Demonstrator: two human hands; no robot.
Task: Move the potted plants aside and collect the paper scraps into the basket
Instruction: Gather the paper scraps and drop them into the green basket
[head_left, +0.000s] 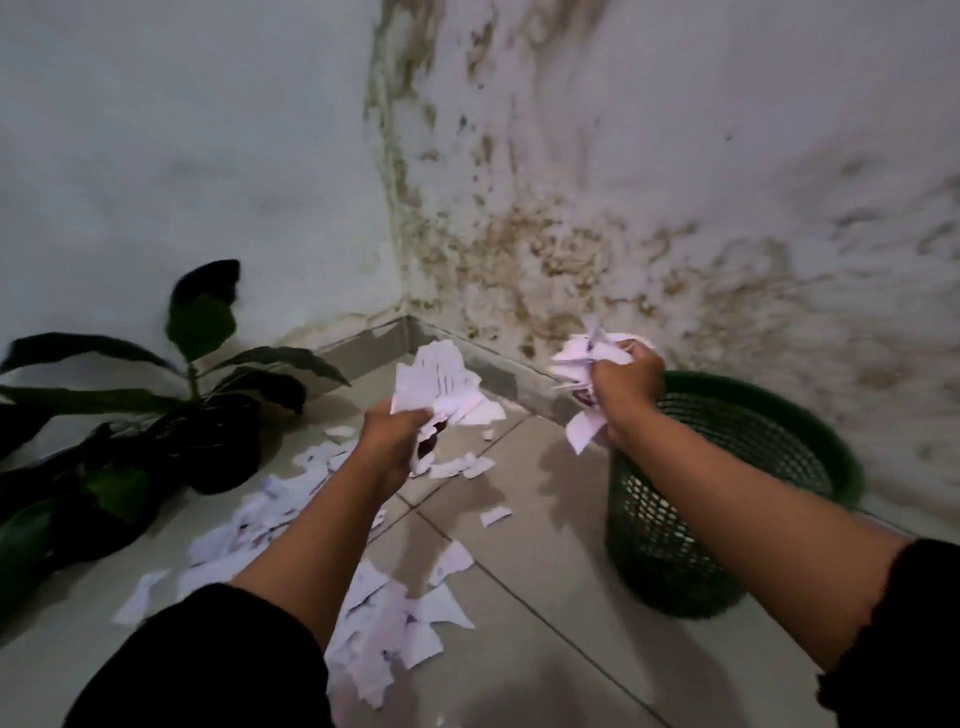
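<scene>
Gripping a bunch of torn white paper in each fist, we take the green mesh basket (727, 493) as our landmark, standing on the tiled floor (545, 545) close to the stained wall (649, 182). Our right hand (631, 387) is at the basket's rim on the side away from the wall, fingers curled tight round a crumpled wad of scraps (587, 353); some pieces stick up above the knuckles and one hangs below the fist, in front of the basket's mesh. Whether the wad is fully over the opening we cannot tell.

Our left hand (389, 441) is held well to the left of the basket, above the floor, its fingers likewise closed round a second bunch of scraps (441, 384) that fans upward and toward the basket.

More loose paper scraps (379, 639) lie strewn over the tiles left of the basket, beneath and around our left forearm, with a few single pieces nearer to it.

Two potted plants (197, 415) with dark broad leaves stand far left of the basket, against the other wall, beyond the strewn paper. Both our arms wear dark sleeves (208, 670) pushed up from the wrists.
</scene>
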